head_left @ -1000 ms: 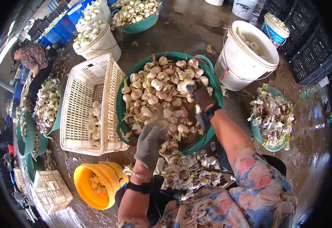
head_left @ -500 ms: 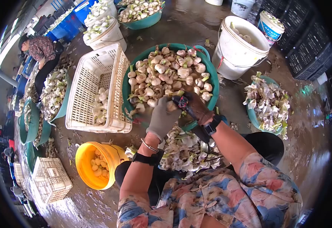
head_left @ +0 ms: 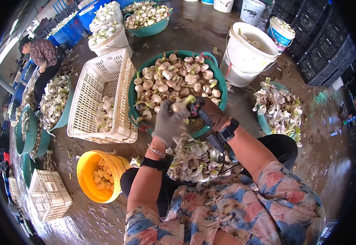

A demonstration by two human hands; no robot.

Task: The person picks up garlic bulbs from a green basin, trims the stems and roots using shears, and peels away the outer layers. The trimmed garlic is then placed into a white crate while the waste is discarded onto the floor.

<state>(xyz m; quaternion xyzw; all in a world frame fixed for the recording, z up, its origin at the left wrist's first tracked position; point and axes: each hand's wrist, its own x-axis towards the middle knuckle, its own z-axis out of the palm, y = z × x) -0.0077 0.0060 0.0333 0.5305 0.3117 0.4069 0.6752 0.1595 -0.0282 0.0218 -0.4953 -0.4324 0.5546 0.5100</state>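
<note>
My left hand (head_left: 167, 122), in a grey glove, is closed on a garlic bulb (head_left: 181, 107) whose short green-yellow stem points up to the right. My right hand (head_left: 210, 113), in a dark glove, is closed beside the bulb, around a small dark tool (head_left: 195, 108) with a red patch. Both hands are over the near rim of a green basin (head_left: 220, 77) full of garlic bulbs (head_left: 168, 75). Below them lies a heap of garlic peelings (head_left: 194, 157), between my legs.
Left of the basin stands a white crate (head_left: 78, 108) with some bulbs; nearer is a yellow bucket (head_left: 82, 171) with peeled cloves. A white bucket (head_left: 247, 55) and a basin of peelings (head_left: 278, 108) are at the right. Another person (head_left: 43, 53) sits at the far left.
The bulb now shows more clearly between my hands, its stem pointing up to the right. My left hand's fingers have spread a little around it. The whole view has shifted slightly.
</note>
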